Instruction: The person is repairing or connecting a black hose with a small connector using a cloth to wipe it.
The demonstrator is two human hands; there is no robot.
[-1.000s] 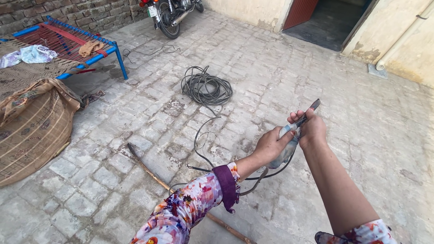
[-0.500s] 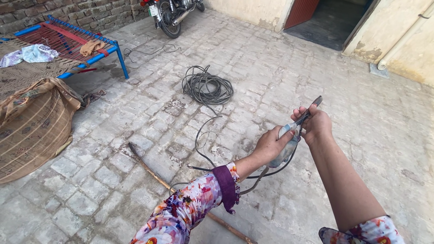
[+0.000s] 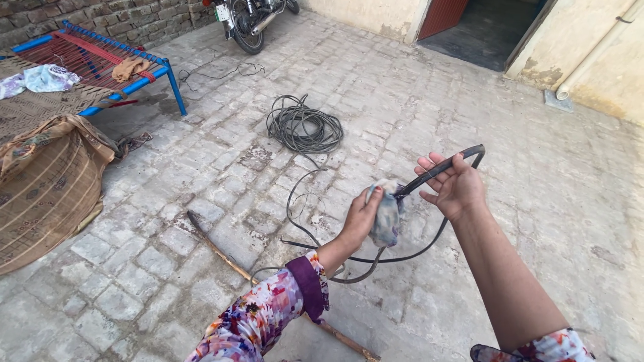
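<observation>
Your left hand (image 3: 362, 218) clenches a crumpled grey-blue rag (image 3: 387, 216) around a smooth black cable (image 3: 439, 171), while your right hand (image 3: 453, 188) curls its fingers loosely over the same cable just beyond the rag. From there the cable droops in a loop below your wrists and trails across the rough brick paving (image 3: 416, 114) to a tangled round coil (image 3: 304, 125). A thin wooden stick (image 3: 221, 251) lies under your floral sleeve (image 3: 258, 318). Farther left sit a domed woven basket (image 3: 43, 194) and a blue-framed cot (image 3: 100, 57).
</observation>
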